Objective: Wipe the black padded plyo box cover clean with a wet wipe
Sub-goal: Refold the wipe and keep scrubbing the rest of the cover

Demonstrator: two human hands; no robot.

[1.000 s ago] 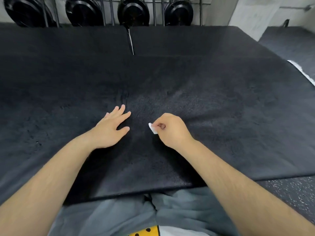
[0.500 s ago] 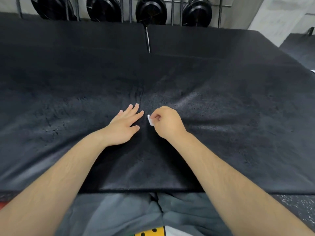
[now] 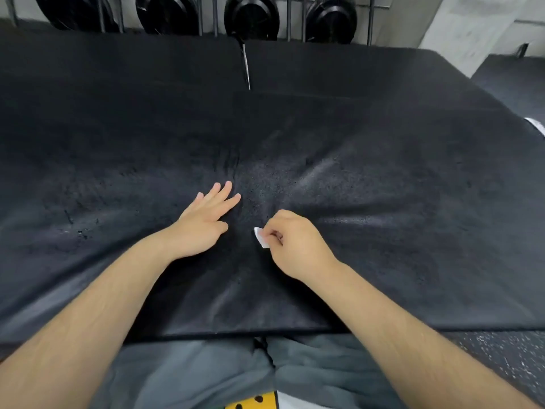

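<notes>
The black padded plyo box cover (image 3: 383, 178) fills most of the view, its surface grainy with wrinkles near the middle. My left hand (image 3: 205, 222) lies flat on it with straight fingers, pressing down just left of centre. My right hand (image 3: 292, 243) is curled into a fist beside it and pinches a small white wet wipe (image 3: 261, 237) against the cover. Only a corner of the wipe shows past my fingers.
A rack of black weight plates (image 3: 250, 16) stands behind the far edge. A seam with a thin strap (image 3: 246, 66) splits the far part of the cover. Speckled rubber floor (image 3: 507, 355) lies at the lower right, my grey shorts (image 3: 206, 376) at the near edge.
My right hand with the wipe has slid back toward me and slightly right, opening a gap from the left hand. The left hand stays pressed in place.
</notes>
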